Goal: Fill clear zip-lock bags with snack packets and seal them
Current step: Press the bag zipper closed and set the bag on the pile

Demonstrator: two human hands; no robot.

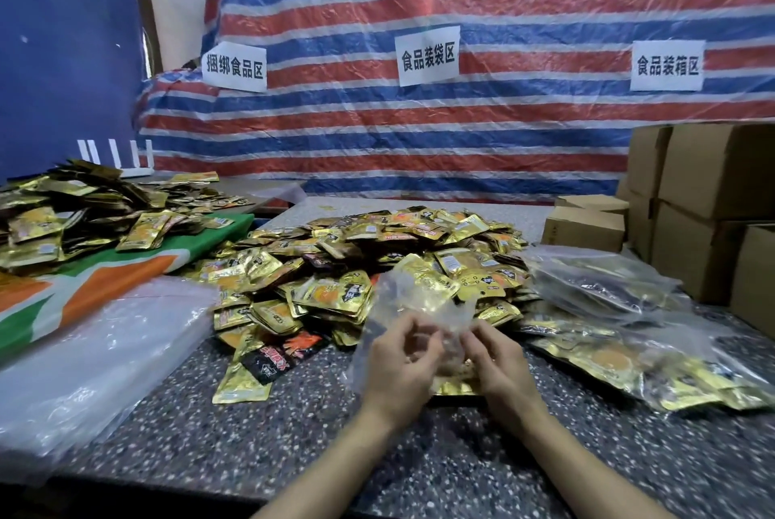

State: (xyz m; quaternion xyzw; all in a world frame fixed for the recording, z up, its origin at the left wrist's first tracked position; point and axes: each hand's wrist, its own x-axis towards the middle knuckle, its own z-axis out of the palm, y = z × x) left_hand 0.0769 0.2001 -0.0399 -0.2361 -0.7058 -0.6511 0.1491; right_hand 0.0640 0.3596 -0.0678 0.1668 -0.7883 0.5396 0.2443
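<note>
The bench (pixel 260 426) is dark speckled stone and runs across the whole view. Behind it hangs a tarp (pixel 524 2) striped red, blue and white under a clear film, with three white paper signs (pixel 427 55) in Chinese pinned to it. A blue wall (pixel 63 36) stands at the far left.

A broad heap (pixel 360 254) of gold snack packets fills the middle of the bench. Just in front of the heap, both hands hold a clear bag (pixel 404 292), which rises crumpled and blurred against the heap's near slope. The left hand (pixel 398 363) pinches the bag's near edge with curled fingers, and the right hand (pixel 501 359) pinches it close beside, the fingertips of the two almost meeting. Gold shows under and between the hands, though I cannot tell whether it lies inside the bag.

Right of the heap lie filled bags (pixel 620 355), clear and stuffed with gold packets, overlapping one another. Behind those, at the far right, brown boxes (pixel 708 187) are stacked. Left of the heap lies a green, orange and white cloth (pixel 109 279), carrying a second pile (pixel 63 216) of packets. In front of the cloth a sheaf of clear plastic (pixel 96 355) reaches the bench's near edge. Loose packets, one of them black and red, spill from the heap toward the left hand.
</note>
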